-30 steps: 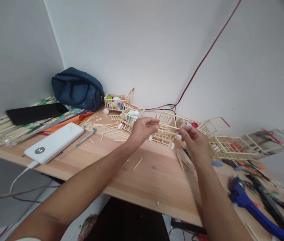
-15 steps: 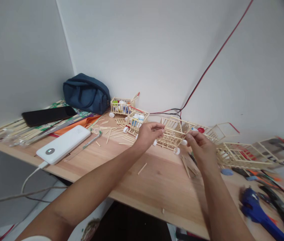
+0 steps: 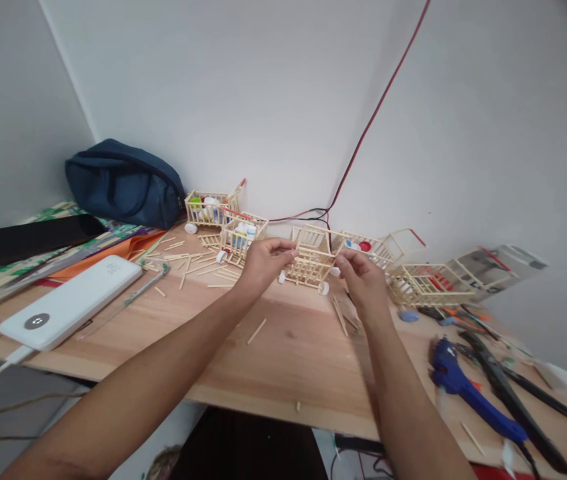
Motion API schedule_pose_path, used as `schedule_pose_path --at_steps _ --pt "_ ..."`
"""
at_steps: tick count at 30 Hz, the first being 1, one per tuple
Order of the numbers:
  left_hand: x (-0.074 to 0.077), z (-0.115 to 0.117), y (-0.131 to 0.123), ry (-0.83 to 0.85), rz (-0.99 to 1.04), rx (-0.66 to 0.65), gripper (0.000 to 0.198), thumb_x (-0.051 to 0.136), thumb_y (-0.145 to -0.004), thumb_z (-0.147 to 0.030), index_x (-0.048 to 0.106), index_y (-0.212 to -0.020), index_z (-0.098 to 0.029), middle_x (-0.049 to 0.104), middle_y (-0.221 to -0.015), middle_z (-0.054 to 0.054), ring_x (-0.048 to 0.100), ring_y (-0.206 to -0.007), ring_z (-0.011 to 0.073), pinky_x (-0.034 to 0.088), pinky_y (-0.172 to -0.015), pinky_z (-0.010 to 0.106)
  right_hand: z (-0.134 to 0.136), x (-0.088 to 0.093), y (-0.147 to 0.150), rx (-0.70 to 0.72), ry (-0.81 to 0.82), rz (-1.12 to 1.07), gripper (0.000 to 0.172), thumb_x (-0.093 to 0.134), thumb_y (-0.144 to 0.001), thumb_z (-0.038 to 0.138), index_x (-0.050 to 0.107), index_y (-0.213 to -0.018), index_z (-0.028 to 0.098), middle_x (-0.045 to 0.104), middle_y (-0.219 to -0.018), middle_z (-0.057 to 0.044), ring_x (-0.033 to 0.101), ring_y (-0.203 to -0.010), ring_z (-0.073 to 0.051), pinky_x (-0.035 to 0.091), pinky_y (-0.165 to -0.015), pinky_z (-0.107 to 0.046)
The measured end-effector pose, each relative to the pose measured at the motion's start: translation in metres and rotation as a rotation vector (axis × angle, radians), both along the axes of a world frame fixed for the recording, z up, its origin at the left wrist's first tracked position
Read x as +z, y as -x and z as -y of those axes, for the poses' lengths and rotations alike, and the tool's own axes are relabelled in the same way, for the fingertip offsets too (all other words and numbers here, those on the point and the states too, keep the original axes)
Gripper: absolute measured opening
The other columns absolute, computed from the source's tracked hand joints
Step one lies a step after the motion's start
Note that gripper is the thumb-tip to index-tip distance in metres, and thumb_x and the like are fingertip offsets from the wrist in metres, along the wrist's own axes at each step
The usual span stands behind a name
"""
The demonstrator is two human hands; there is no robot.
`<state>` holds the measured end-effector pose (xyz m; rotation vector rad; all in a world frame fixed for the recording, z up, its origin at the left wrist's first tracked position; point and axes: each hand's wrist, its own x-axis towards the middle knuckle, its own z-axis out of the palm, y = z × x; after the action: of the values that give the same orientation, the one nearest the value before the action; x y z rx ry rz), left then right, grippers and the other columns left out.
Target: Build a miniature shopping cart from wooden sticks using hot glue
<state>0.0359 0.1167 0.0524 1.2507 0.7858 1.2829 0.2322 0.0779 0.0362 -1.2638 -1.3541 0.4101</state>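
Note:
A small cart of thin wooden sticks with white wheels (image 3: 308, 270) is between my two hands, over the wooden table. My left hand (image 3: 268, 261) pinches a thin stick at the cart's upper left side. With thumb and forefinger together, my right hand (image 3: 361, 270) grips the other end of that stick at the cart's upper right. Just left of my left hand stands a stick cart holding blue and white pieces (image 3: 243, 235). Another filled cart (image 3: 211, 208) sits behind it.
More stick carts (image 3: 431, 285) stand at the right. A blue glue gun (image 3: 468, 390) and black pliers (image 3: 513, 400) lie at the front right. Loose sticks (image 3: 198, 261), a white power bank (image 3: 71, 303), a black phone (image 3: 33, 239) and a blue pouch (image 3: 123, 183) are on the left.
The view has turned to the right, so everything appears further left, and more of the tools shows. Both hands keep their pinch at the cart's top.

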Motion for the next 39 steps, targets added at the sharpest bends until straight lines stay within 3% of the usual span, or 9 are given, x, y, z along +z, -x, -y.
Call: schedule_pose_path --at_steps 19,30,35,39 --pt "-0.003 -0.001 -0.001 -0.035 -0.008 0.001 0.026 0.077 -0.063 -0.024 0.072 -0.083 -0.009 0.069 -0.074 0.004 0.06 -0.06 0.0095 0.051 -0.062 0.022 -0.001 0.0 -0.001 0.014 -0.04 -0.003 0.024 0.06 -0.081 0.042 0.064 -0.087 0.019 0.063 -0.082 -0.001 0.055 -0.073 -0.014 0.042 -0.066 -0.026" --pt "-0.006 -0.003 0.0 -0.118 -0.061 0.013 0.026 0.074 -0.065 -0.026 0.074 -0.085 -0.01 0.067 -0.068 0.003 0.055 -0.057 0.0093 0.046 -0.056 0.022 0.006 0.005 0.002 -0.039 -0.118 0.134 0.019 0.057 -0.085 0.036 0.066 -0.088 0.019 0.067 -0.089 -0.004 0.06 -0.082 -0.017 0.045 -0.074 -0.03" --pt "-0.007 -0.004 0.0 -0.116 -0.11 0.042 0.03 0.074 -0.065 -0.028 0.074 -0.088 -0.01 0.07 -0.078 0.006 0.058 -0.061 0.0113 0.048 -0.058 0.024 0.008 0.009 0.006 -0.067 -0.153 0.184 0.017 0.055 -0.086 0.031 0.066 -0.088 0.019 0.068 -0.088 -0.004 0.061 -0.083 -0.017 0.045 -0.074 -0.029" --pt "-0.002 -0.001 0.0 -0.113 -0.105 0.049 0.027 0.075 -0.063 -0.028 0.074 -0.085 -0.011 0.068 -0.067 0.002 0.056 -0.058 0.0101 0.047 -0.058 0.022 0.008 0.01 0.006 -0.077 -0.184 0.214 0.017 0.054 -0.086 0.03 0.067 -0.089 0.019 0.07 -0.09 -0.004 0.062 -0.082 -0.017 0.046 -0.073 -0.029"
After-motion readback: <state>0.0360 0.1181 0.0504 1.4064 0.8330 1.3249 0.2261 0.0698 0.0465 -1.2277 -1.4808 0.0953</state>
